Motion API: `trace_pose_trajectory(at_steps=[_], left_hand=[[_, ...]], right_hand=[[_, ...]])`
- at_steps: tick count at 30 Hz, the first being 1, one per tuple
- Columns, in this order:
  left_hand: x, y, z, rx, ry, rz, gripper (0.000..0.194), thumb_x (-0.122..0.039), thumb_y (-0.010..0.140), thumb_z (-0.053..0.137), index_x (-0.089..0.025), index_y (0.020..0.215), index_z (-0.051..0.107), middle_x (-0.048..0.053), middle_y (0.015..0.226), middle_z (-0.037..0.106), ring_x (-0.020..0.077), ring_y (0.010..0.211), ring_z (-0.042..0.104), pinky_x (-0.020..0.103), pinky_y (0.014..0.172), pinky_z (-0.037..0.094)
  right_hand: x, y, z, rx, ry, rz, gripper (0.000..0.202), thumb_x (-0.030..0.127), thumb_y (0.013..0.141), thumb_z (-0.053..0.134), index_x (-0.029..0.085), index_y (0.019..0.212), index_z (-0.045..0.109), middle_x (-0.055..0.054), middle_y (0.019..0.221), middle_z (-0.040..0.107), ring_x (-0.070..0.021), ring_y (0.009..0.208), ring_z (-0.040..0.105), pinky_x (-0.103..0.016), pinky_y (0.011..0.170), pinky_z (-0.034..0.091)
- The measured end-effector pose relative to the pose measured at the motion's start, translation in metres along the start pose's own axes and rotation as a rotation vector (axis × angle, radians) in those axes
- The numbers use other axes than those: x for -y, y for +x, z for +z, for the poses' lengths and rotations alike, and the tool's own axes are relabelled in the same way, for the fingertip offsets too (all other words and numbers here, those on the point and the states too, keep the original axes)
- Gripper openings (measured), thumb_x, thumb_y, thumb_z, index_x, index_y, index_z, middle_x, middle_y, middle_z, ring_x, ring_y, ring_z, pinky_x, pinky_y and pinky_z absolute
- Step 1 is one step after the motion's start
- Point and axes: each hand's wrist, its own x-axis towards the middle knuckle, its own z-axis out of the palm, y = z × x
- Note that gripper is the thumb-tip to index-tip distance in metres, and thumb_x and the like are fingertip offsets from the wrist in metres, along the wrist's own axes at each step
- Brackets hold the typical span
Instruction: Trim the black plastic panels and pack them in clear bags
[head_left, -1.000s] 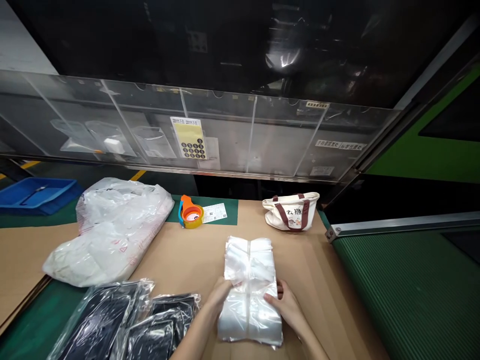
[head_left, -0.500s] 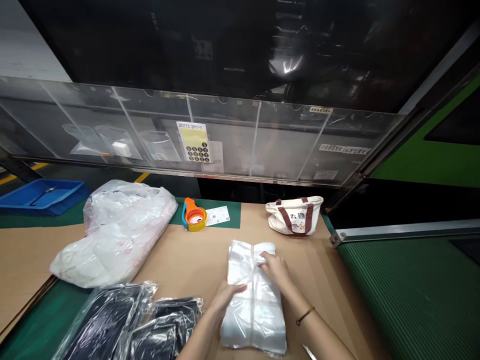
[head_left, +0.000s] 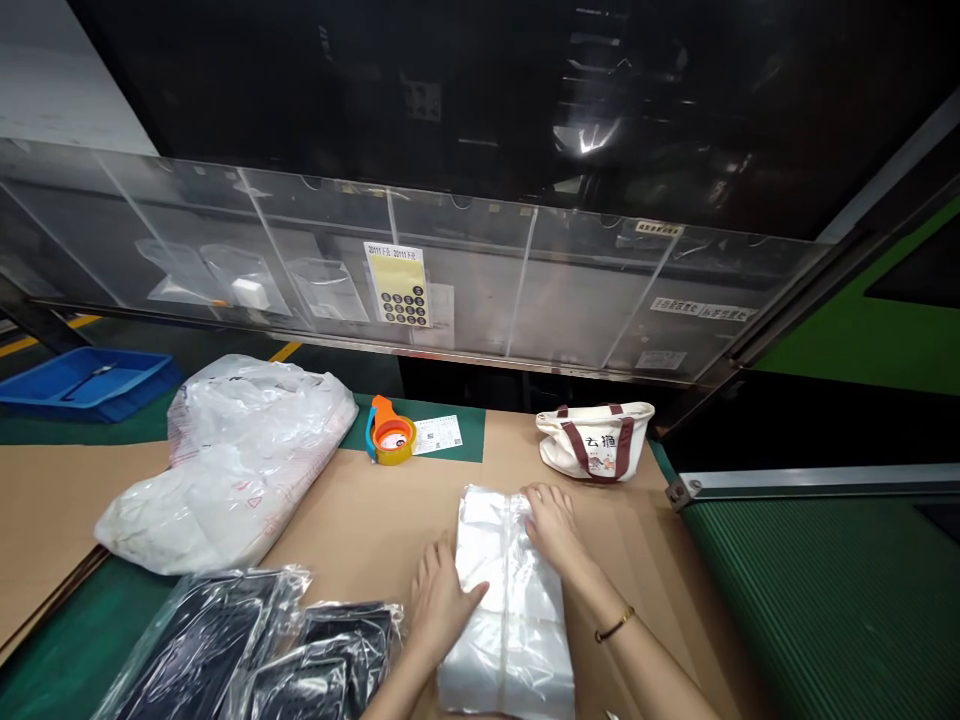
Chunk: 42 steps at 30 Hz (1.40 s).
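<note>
A stack of clear plastic bags (head_left: 517, 620), bound lengthwise by a narrow band, lies flat on the brown cardboard in front of me. My left hand (head_left: 441, 598) is at the stack's left side; its fingers are spread outward and its thumb reaches over the edge of the plastic. At the far right corner rests my right hand (head_left: 551, 522), fingers apart and extended away from me, the thumb side against the stack. Neither hand is wrapped around it. A bracelet circles the right wrist.
Dark items in clear bags (head_left: 202, 640) lie front left. Behind them sits a white plastic sack (head_left: 247, 450), with a blue tray (head_left: 112, 385) beyond. A tape dispenser (head_left: 391, 435), a paper label (head_left: 439, 434) and a canvas bag (head_left: 596, 443) stand farther back. A green ribbed belt (head_left: 825, 590) runs at right.
Both hands have loosened from the stack and their fingers have spread. The left hand moved slightly left; the right slid toward the far corner. The camera view shifted slightly.
</note>
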Motion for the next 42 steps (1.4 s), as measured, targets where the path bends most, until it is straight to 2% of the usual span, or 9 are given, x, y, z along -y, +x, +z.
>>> trace_pose_trajectory(at_steps=[4, 7, 12, 18, 24, 29, 32, 37, 42], left_hand=[[-0.007, 0.006, 0.01, -0.176, 0.6, 0.551, 0.064, -0.028, 0.074, 0.054, -0.017, 0.133, 0.03, 0.016, 0.137, 0.03, 0.0319, 0.127, 0.024, 0.049, 0.101, 0.022], [-0.005, 0.03, 0.019, -0.154, 0.734, 0.707, 0.051, -0.022, 0.079, 0.047, -0.017, 0.128, 0.037, 0.015, 0.138, 0.031, 0.0295, 0.128, 0.024, 0.048, 0.102, 0.023], [-0.003, 0.067, 0.017, -0.2, 0.718, 0.707, 0.034, -0.009, 0.081, 0.034, -0.012, 0.11, 0.051, 0.016, 0.126, 0.045, 0.0269, 0.12, 0.038, 0.046, 0.098, 0.032], [-0.02, 0.059, 0.018, -0.007, 0.726, 0.886, 0.045, -0.014, 0.076, 0.043, -0.017, 0.12, 0.044, 0.01, 0.131, 0.043, 0.0235, 0.126, 0.03, 0.044, 0.107, 0.016], [-0.014, 0.082, 0.021, -0.071, 0.736, 0.683, 0.031, -0.016, 0.082, 0.033, -0.012, 0.109, 0.05, 0.015, 0.112, 0.055, 0.0252, 0.107, 0.047, 0.048, 0.098, 0.028], [-0.023, 0.092, 0.021, -0.018, 0.74, 0.738, 0.039, -0.009, 0.078, 0.034, -0.015, 0.114, 0.048, 0.012, 0.128, 0.045, 0.0219, 0.124, 0.032, 0.044, 0.106, 0.013], [-0.019, 0.094, 0.025, 0.105, 0.759, 0.771, 0.042, -0.022, 0.081, 0.039, -0.013, 0.122, 0.043, 0.013, 0.131, 0.044, 0.0242, 0.126, 0.031, 0.045, 0.107, 0.012], [-0.015, 0.106, 0.022, 0.174, 0.783, 0.747, 0.048, -0.033, 0.086, 0.032, -0.006, 0.123, 0.044, 0.02, 0.129, 0.044, 0.0308, 0.125, 0.032, 0.053, 0.104, 0.011], [-0.029, 0.109, 0.022, 0.2, 0.741, 0.803, 0.045, -0.028, 0.084, 0.036, -0.014, 0.127, 0.04, 0.013, 0.136, 0.037, 0.0226, 0.129, 0.024, 0.043, 0.108, 0.003]], right_hand=[[0.004, -0.023, 0.013, -0.067, 0.068, -0.1, 0.037, 0.007, 0.072, 0.047, 0.02, 0.106, 0.052, -0.008, 0.114, 0.052, -0.022, 0.106, 0.043, -0.036, 0.093, 0.031], [0.0, -0.028, 0.027, -0.072, 0.106, -0.146, 0.035, 0.014, 0.073, 0.053, 0.021, 0.107, 0.053, -0.008, 0.117, 0.052, -0.0233, 0.109, 0.043, -0.04, 0.099, 0.027], [-0.014, -0.013, 0.041, -0.101, 0.159, -0.119, 0.017, 0.021, 0.081, 0.051, 0.022, 0.097, 0.059, -0.005, 0.109, 0.059, -0.0197, 0.107, 0.047, -0.041, 0.099, 0.027], [-0.024, 0.015, 0.041, -0.039, 0.2, -0.139, 0.011, 0.02, 0.084, 0.049, 0.016, 0.085, 0.06, -0.001, 0.085, 0.063, -0.015, 0.085, 0.057, -0.033, 0.076, 0.044], [-0.036, 0.031, 0.017, -0.079, 0.147, -0.083, 0.016, 0.015, 0.084, 0.045, 0.015, 0.09, 0.06, -0.004, 0.09, 0.063, -0.0171, 0.088, 0.055, -0.035, 0.078, 0.043], [-0.018, 0.007, 0.012, -0.12, 0.123, -0.121, 0.027, 0.021, 0.083, 0.043, 0.021, 0.107, 0.056, -0.007, 0.117, 0.055, -0.0193, 0.11, 0.046, -0.035, 0.095, 0.034], [-0.014, -0.011, 0.027, -0.048, 0.125, -0.166, 0.039, 0.025, 0.077, 0.053, 0.026, 0.116, 0.051, -0.004, 0.129, 0.047, -0.0213, 0.121, 0.038, -0.04, 0.102, 0.028], [-0.029, -0.011, 0.044, -0.098, 0.144, 0.011, 0.037, 0.025, 0.087, 0.035, 0.023, 0.121, 0.049, -0.011, 0.129, 0.046, -0.0273, 0.122, 0.036, -0.052, 0.1, 0.025], [-0.007, -0.03, 0.029, -0.175, 0.261, 0.093, 0.036, 0.027, 0.087, 0.035, 0.022, 0.121, 0.045, -0.009, 0.129, 0.043, -0.0234, 0.12, 0.035, -0.043, 0.099, 0.029]])
